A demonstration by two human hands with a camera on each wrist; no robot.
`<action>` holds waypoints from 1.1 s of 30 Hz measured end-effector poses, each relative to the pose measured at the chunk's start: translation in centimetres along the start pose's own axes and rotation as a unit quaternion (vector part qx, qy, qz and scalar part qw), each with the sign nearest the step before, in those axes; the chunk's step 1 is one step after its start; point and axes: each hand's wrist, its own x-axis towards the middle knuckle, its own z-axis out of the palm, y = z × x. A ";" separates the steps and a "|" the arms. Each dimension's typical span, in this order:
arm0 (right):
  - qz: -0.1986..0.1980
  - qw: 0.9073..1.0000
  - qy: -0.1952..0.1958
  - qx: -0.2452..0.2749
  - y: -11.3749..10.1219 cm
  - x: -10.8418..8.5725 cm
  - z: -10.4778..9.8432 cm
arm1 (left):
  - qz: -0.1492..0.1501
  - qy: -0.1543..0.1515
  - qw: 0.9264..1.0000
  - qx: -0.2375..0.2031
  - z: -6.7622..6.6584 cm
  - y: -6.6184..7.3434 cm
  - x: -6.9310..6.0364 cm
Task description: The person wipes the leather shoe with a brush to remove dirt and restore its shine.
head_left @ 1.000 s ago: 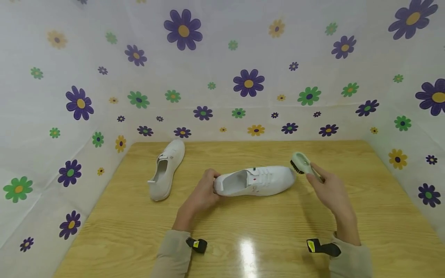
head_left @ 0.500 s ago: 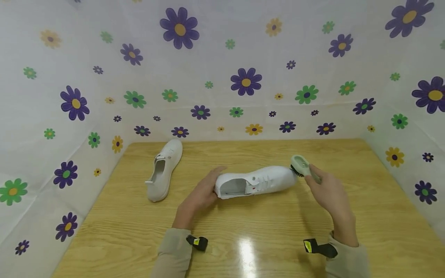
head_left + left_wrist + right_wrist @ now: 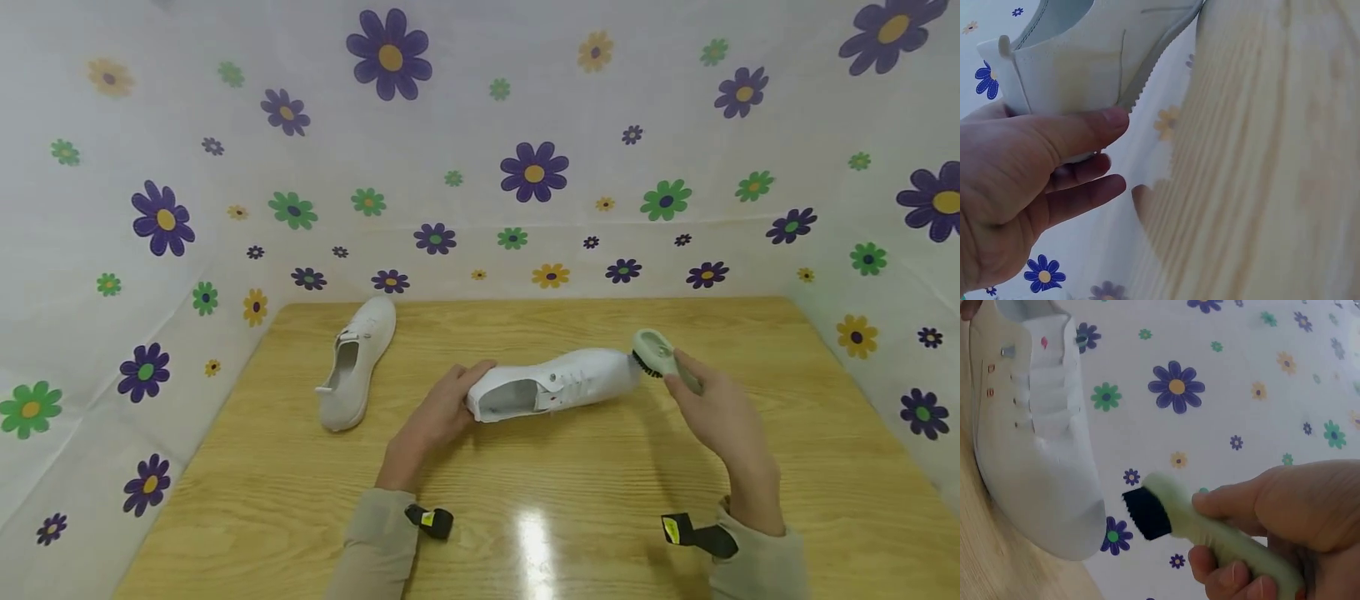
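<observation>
My left hand (image 3: 442, 408) grips a white lace-up shoe (image 3: 577, 379) by its heel, and the shoe is tilted with its opening turned toward me. In the left wrist view the thumb lies along the heel side of the shoe (image 3: 1079, 69), just above the sole edge. My right hand (image 3: 716, 408) holds a pale green shoe brush (image 3: 656, 350) by its handle. Its dark bristles (image 3: 1147, 514) face the toe, and the right wrist view shows a small gap between them and the shoe. A greyish patch (image 3: 1088, 519) marks the toe tip.
A second white shoe (image 3: 356, 367) lies at the left on the wood-grain table (image 3: 585, 500), toe pointing away. White flower-printed cloth (image 3: 465, 117) stands behind the table and along both sides. Each wrist wears a black strapped camera (image 3: 433, 522).
The shoe has rolled so its opening faces me more, and its toe has risen slightly. The brush came down to the toe, then moved slightly up and right.
</observation>
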 end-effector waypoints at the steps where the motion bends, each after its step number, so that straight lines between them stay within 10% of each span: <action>1: -0.013 1.000 0.008 0.015 -0.2 0.1 0.2 | -0.005 0.009 1.000 0.003 0.1 0.0 0.1; 6: -0.079 0.994 -0.005 0.070 -1.8 0.9 2.5 | -0.014 0.042 0.999 0.013 0.7 -0.3 0.3; 15: 0.008 1.000 -0.009 -0.013 -0.6 0.0 1.3 | -0.017 -0.007 1.000 -0.003 1.0 -1.0 -0.7; 24: -0.070 0.996 0.008 0.056 -2.7 0.7 3.7 | -0.033 -0.031 0.999 -0.009 -0.1 -1.1 -1.4; 33: -0.010 0.999 0.038 -0.005 -1.3 -0.1 1.4 | -0.015 -0.065 0.997 -0.032 -0.4 -0.6 -1.3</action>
